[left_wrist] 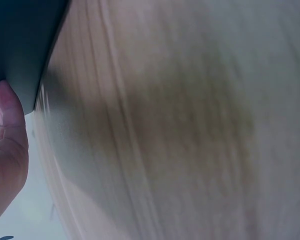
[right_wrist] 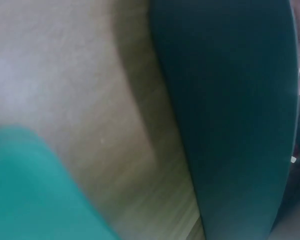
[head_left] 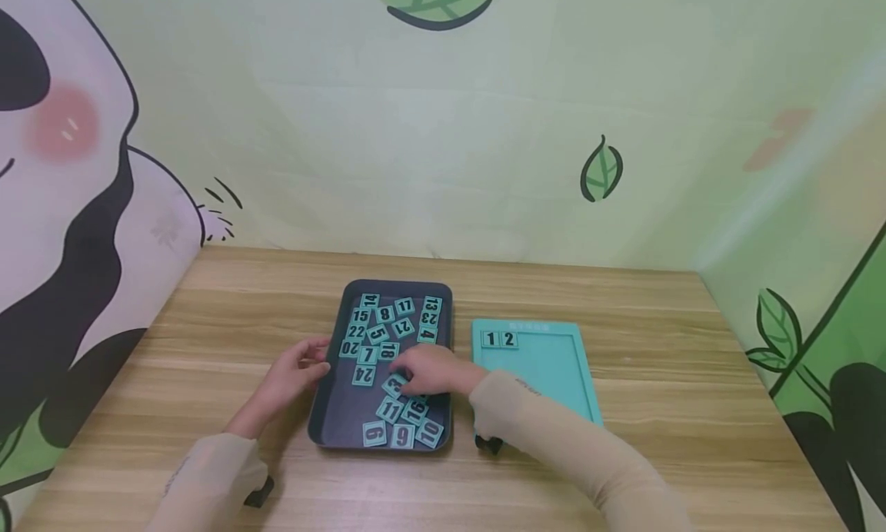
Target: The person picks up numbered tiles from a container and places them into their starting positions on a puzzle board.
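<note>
A dark tray point(head_left: 332, 409) holds several loose teal number tiles, such as the 24 tile point(head_left: 363, 375) and the 11 tile point(head_left: 391, 410). My right hand point(head_left: 432, 369) reaches over the tray's right side and pinches the 3 tile point(head_left: 394, 385) between thumb and forefinger. Part of that tile is covered by the fingertips. On the left, my left hand point(head_left: 294, 374) touches the tray's outer edge with relaxed fingers. Its thumb point(left_wrist: 11, 107) lies against the tray's side point(left_wrist: 25, 55) in the left wrist view.
To the tray's right lies a teal board point(head_left: 547, 370) with the 1 tile point(head_left: 491, 339) and the 2 tile point(head_left: 509, 339) at its upper left. My right sleeve point(head_left: 554, 440) crosses its lower part. Behind the wooden table point(head_left: 657, 347) stands a printed backdrop point(head_left: 484, 171).
</note>
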`<state>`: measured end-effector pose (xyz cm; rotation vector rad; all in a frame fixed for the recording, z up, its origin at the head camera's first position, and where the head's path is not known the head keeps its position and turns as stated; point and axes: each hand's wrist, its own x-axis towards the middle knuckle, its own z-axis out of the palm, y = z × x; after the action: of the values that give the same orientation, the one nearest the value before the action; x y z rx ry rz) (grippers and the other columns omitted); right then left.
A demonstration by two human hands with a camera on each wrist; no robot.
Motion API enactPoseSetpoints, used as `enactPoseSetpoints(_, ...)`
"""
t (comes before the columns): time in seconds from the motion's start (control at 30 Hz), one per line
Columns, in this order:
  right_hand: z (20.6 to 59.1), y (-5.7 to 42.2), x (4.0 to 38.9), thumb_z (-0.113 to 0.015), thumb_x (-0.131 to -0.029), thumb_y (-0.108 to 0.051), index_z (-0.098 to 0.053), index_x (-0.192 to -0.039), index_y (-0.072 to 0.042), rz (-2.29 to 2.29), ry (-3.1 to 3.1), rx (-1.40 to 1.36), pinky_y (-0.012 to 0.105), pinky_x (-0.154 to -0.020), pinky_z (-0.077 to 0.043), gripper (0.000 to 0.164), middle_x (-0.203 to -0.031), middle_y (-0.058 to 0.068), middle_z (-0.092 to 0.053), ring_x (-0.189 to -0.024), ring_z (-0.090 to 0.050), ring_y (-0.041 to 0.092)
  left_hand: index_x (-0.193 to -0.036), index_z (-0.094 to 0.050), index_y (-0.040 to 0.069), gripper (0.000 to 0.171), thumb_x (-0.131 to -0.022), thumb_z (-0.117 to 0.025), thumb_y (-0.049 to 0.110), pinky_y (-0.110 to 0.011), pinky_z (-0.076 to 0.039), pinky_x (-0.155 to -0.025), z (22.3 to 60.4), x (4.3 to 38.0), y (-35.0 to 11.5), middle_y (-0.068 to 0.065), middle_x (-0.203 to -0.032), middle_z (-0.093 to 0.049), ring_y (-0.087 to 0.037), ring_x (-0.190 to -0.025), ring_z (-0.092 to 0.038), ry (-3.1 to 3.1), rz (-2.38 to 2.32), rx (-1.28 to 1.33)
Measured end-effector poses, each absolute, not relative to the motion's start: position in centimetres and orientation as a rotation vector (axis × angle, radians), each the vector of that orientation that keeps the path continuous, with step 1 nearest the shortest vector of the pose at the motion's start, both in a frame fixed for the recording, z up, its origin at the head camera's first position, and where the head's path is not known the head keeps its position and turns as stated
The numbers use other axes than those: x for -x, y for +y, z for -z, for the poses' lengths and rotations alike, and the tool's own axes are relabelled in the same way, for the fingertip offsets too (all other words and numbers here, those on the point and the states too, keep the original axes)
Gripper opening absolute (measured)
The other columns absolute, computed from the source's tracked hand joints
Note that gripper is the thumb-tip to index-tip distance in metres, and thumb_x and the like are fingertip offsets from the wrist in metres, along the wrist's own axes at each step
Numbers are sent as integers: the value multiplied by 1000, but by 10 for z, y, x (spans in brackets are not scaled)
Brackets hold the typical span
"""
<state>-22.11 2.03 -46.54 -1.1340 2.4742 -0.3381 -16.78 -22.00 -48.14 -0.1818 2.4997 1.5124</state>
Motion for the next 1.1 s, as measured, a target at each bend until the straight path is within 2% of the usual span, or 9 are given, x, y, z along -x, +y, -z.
enactPoseSetpoints(0.13, 467, 18, 219, -62, -79, -33, -57, -117, -19, 340, 2509, 1102, 17, -62, -42, 40, -84, -7, -60, -68, -49, 4, -131, -39, 8, 44, -88, -48, 9, -36, -51, -80, 482, 168, -220, -18, -115, -47, -33, -107, -50, 2501, -1516, 181)
enactPoseSetpoints(0.33, 469, 16, 216, -63, -78, -32, -56, -117, -18, 326, 2535, 1125, 17, -67, -43, 42, -95, -5, -58, -76, -49, 4, -130, -40, 7, 44, -87, -48, 6, -35, -51, -78, 482, 167, -219, -19, -113, -48, -34, -106, -51, 2509, -1532, 169)
enactPoseSetpoints(0.6, 471, 16, 214, -64, -78, -28, -57, -116, -18, 314, 2576, 1135, 17, -62, -40, 40, -84, -7, -53, -71, -46, 6, -130, -40, 7, 43, -87, -48, 7, -36, -51, -79, 483, 168, -219, -18, -112, -48, -33, -105, -51, 2519, -1525, 168)
enactPoseSetpoints(0.8, 455, 24, 219, -62, -79, -27, -59, -114, -15, 373, 2671, 1141, 17, -58, -38, 37, -78, -4, -54, -67, -45, 7, -130, -40, 5, 43, -87, -48, 6, -36, -51, -78, 482, 167, -218, -20, -113, -48, -34, -105, -51, 2524, -1528, 157)
enactPoseSetpoints(0.93, 441, 39, 228, -62, -78, -23, -60, -113, -12, 482, 2735, 1071, 18, -58, -38, 36, -80, 1, -57, -68, -44, 9, -129, -39, 3, 44, -87, -48, 5, -36, -51, -78, 480, 167, -217, -21, -113, -48, -35, -105, -50, 2522, -1538, 144)
enactPoseSetpoints(1.1, 433, 66, 241, -62, -79, -19, -57, -117, -10, 632, 2746, 853, 20, -55, -40, 39, -87, 5, -56, -70, -46, 11, -130, -39, 4, 44, -87, -48, 5, -35, -51, -79, 479, 167, -218, -21, -113, -47, -34, -106, -50, 2511, -1541, 160)
